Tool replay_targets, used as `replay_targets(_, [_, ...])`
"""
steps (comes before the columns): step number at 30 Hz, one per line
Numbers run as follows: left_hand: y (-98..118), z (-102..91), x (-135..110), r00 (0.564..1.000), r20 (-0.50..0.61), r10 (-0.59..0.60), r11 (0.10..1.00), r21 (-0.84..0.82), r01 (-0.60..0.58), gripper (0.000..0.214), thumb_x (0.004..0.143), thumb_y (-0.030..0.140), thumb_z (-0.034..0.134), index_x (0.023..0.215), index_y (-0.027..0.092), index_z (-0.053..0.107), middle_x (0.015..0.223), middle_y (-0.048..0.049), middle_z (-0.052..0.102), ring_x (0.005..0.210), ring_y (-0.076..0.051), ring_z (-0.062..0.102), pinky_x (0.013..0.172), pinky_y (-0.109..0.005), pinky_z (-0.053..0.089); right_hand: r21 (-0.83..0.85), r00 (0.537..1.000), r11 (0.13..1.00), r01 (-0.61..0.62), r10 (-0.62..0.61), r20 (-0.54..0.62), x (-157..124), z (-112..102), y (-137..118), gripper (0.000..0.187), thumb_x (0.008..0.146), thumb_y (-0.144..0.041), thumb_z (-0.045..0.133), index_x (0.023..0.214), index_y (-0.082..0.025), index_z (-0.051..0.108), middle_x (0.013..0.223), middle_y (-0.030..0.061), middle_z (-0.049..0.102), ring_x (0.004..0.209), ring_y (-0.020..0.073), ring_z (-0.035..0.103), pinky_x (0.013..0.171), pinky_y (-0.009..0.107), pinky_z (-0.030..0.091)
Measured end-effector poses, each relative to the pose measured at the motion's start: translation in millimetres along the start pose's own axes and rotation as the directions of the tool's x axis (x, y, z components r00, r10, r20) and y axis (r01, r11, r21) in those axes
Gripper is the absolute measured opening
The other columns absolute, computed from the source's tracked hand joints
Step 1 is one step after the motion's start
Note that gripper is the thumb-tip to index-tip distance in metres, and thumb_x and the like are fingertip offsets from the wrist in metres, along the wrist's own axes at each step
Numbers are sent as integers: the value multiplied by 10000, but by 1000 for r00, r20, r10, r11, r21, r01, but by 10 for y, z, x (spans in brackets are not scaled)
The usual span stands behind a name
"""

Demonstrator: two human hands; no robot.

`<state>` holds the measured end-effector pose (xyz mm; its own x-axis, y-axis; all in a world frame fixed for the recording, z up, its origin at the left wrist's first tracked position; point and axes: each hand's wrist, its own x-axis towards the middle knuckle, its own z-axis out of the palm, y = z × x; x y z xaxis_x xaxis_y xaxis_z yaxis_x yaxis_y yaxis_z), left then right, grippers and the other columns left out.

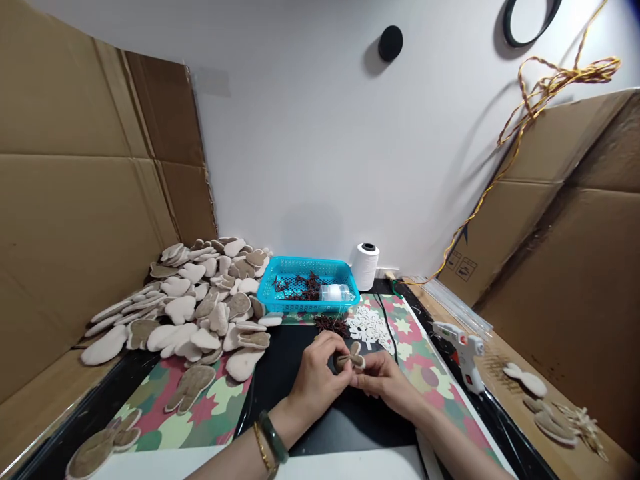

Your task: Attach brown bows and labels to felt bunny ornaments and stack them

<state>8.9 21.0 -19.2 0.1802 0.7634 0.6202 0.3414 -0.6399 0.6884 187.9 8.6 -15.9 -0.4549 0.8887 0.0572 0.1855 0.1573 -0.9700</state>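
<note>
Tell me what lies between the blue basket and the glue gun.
In the head view, a pile of white pieces, a black cord and patterned mat lie between the blue basket and the glue gun.

The left wrist point(294, 407) wears a smooth dark-green bangle point(273, 438) and (just behind it) a thin gold bracelet point(261, 446)

"What is the table point(523, 443) carrying?"

"A camouflage-patterned sheet point(225, 430) is covering much of it, and a black mat point(345, 420) is lying in the middle. A heap of beige plush pieces point(215, 293) is filling the left."

"And farther back?"

"A blue basket point(309, 307) is standing beside a white thread cone point(367, 270); dark brown bits point(331, 325) and small white pieces point(370, 327) are lying in front."

"On the right?"

"A glue gun point(463, 353) is resting there."
</note>
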Motion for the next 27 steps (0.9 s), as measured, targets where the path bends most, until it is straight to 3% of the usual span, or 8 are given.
replay_targets(2, [0, 1, 5, 1000, -11, -13, 1000, 12, 13, 158, 712, 37, 583, 736, 193, 591, 800, -30, 639, 753, -180, 611, 673, -278, 470, -205, 991, 972, 119, -130, -42, -91, 47, -90, 456, 921, -578, 633, 723, -172, 697, 613, -12, 544, 557, 121, 442, 551, 244, 345])
replay_targets(5, [2, -20, 14, 1000, -17, -5, 998, 63, 6, 165, 725, 34, 571, 740, 197, 586, 802, -33, 639, 772, -191, 615, 693, -290, 471, -561, 948, 790, 248, -317, -27, -140, 38, -253, 399, 1045, -385, 472, 836, -180, 742, 747, 59, 654, 646, 158, 549, 615, 268, 379])
replay_targets(8, [9, -42, 13, 999, 7, 39, 990, 133, -39, 179, 712, 28, 578, 743, 205, 577, 815, -35, 651, 802, -209, 621, 724, -317, 456, -679, 926, 671, 299, -377, 36, -78, -48, -390, 394, 1061, -305, 414, 923, -194, 766, 798, 85, 694, 658, 167, 591, 619, 270, 398])
replay_targets(12, [22, -54, 2, 990, 77, 119, 977, 168, -130, 221, 680, 4, 577, 769, 205, 593, 824, -25, 666, 804, -209, 620, 753, -342, 420, -542, 955, 795, 274, -293, 53, 181, -250, -433, 299, 984, -355, 577, 842, -193, 784, 726, 52, 708, 634, 163, 606, 619, 260, 437])
replay_targets(16, [19, -69, 8, 983, 90, 162, 978, 122, -172, 234, 701, -5, 585, 810, 200, 612, 860, -20, 675, 830, -197, 627, 798, -344, 421, -140, 990, 990, 23, -2, 143, 463, -465, -314, 272, 815, -428, 756, 773, -162, 789, 648, 18, 683, 578, 140, 554, 570, 243, 419])
replay_targets(21, [43, -70, 9, 988, 65, 140, 990, 26, -142, 236, 701, -4, 590, 810, 202, 629, 868, -17, 679, 822, -190, 630, 787, -325, 433, 100, 956, 978, -181, 152, 250, 498, -483, -94, 346, 677, -479, 826, 709, -139, 772, 519, -39, 560, 451, 59, 305, 464, 212, 214])
replay_targets(24, [57, -51, 10, 999, 24, 35, 998, -44, -34, 172, 722, 38, 599, 783, 198, 615, 836, -20, 649, 788, -185, 619, 733, -296, 458, 182, 985, 974, -133, 108, 138, 348, -303, -3, 382, 705, -516, 804, 652, -146, 727, 515, -54, 492, 475, 59, 253, 478, 221, 185])
replay_targets(27, [43, -21, 15, 996, -15, -87, 992, -96, 85, 119, 744, 76, 603, 745, 195, 601, 793, -12, 621, 744, -173, 605, 682, -268, 462, 142, 993, 990, 15, 2, -118, 155, -71, 31, 403, 785, -512, 767, 624, -150, 691, 550, -37, 492, 523, 82, 320, 520, 231, 247])
